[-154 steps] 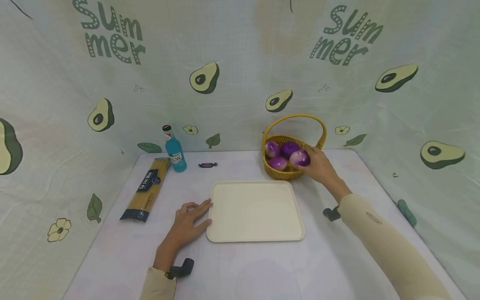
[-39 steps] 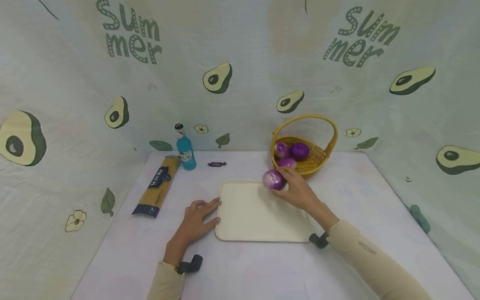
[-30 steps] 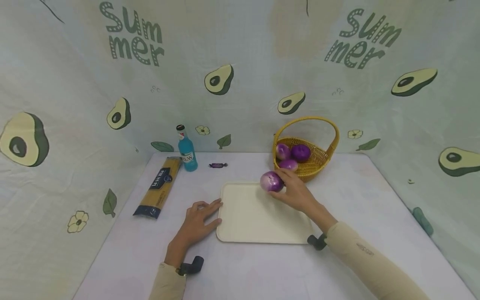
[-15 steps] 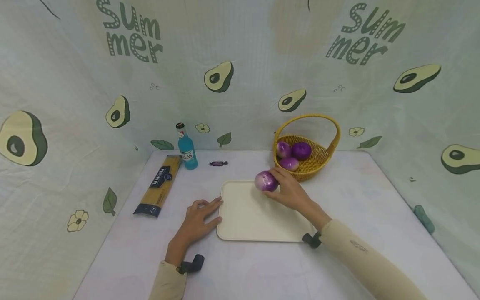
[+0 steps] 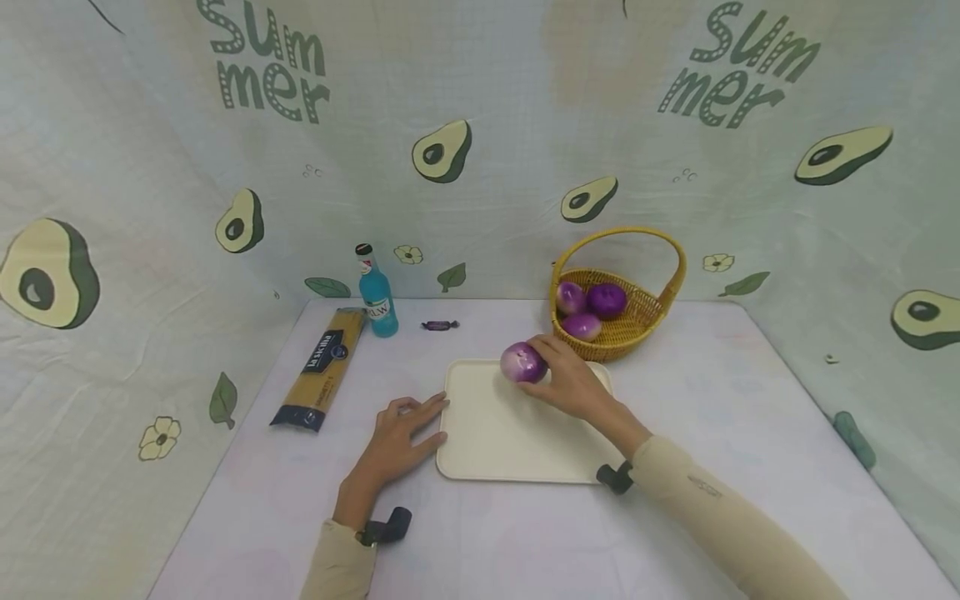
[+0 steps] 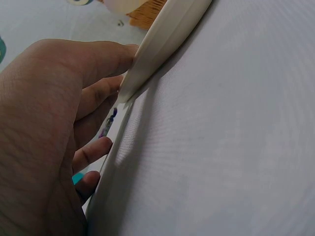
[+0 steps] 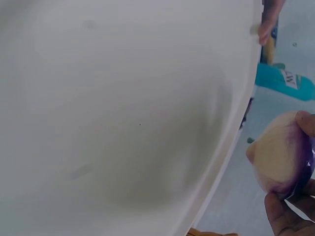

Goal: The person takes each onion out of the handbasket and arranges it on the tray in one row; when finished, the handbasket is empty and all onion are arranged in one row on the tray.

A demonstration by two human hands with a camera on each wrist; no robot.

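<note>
Beyond the left hand (image 5: 393,442), the pasta packet (image 5: 318,367) reads "la stella"; the blue bottle (image 5: 377,293) bears letters like "RLW". The right hand (image 5: 573,385) curls its fingers around a round purple-and-white onion (image 5: 522,363), pale end facing left, just above the tray's (image 5: 517,433) far edge. The left hand lies flat, fingers loosely spread, touching the tray's left rim.
</note>
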